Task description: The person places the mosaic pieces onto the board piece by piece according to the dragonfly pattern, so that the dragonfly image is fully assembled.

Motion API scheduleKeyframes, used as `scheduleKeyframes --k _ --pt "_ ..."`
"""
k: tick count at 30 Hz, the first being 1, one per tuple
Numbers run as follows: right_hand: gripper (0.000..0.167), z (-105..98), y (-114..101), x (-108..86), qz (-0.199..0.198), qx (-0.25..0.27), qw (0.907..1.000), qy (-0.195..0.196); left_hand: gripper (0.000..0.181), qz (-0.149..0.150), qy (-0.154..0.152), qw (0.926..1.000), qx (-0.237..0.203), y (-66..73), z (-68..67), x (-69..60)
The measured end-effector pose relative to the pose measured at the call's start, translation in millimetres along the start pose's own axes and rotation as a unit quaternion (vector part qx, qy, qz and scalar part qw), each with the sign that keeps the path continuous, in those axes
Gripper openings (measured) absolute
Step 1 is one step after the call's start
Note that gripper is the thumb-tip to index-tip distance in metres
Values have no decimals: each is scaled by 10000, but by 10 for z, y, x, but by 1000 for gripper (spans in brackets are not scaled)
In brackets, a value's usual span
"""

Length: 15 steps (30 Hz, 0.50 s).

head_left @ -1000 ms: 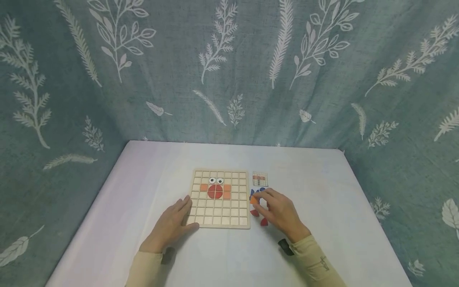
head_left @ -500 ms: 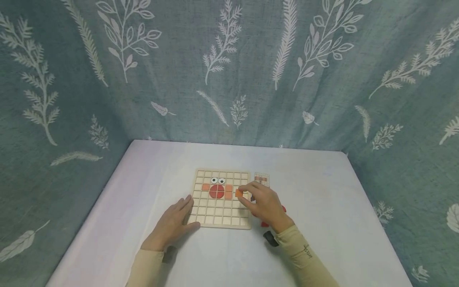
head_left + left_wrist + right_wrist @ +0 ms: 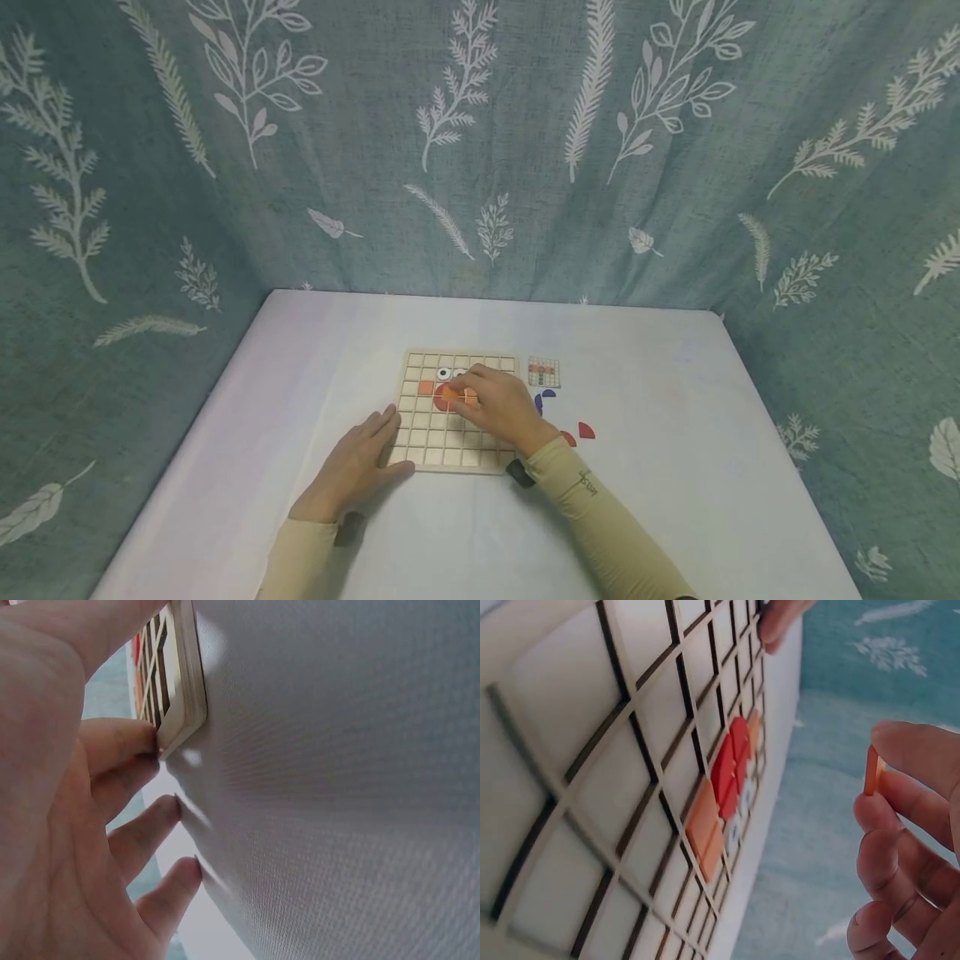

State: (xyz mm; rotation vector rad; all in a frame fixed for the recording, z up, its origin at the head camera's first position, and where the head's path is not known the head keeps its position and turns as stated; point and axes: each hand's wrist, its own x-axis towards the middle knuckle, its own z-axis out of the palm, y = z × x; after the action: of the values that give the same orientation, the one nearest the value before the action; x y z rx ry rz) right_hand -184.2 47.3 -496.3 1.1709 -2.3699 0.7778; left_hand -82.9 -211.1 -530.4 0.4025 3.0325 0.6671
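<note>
An orange square tile (image 3: 872,771) is pinched between the thumb and fingertips of my right hand (image 3: 504,406), above the wooden grid board (image 3: 450,458). In the right wrist view the tile stands apart from the board. Red quarter-circle pieces (image 3: 724,776) form a disc on the grid, partly covered by the right hand in the head view. Orange tiles (image 3: 705,829) lie beside the disc, and another orange tile (image 3: 426,387) is on its left. Eye tiles (image 3: 444,373) sit above. My left hand (image 3: 360,458) touches the board's left edge and near corner, fingers spread and fairly straight.
Right of the board lies a small printed pattern card (image 3: 543,372). Blue pieces (image 3: 549,393) are just below it, and red quarter-circle pieces (image 3: 587,431) lie nearer the right forearm. A leaf-patterned curtain (image 3: 375,167) surrounds the white table (image 3: 660,467).
My right hand has carried the orange tile leftward from beside the loose pieces to over the red disc. The left hand stays at the board's edge.
</note>
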Motion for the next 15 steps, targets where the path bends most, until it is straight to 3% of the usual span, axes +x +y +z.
scheduleKeyframes --k 15 --pt "31 375 -8 288 94 -380 9958 -831 82 255 240 9993 -113 -48 34 -20"
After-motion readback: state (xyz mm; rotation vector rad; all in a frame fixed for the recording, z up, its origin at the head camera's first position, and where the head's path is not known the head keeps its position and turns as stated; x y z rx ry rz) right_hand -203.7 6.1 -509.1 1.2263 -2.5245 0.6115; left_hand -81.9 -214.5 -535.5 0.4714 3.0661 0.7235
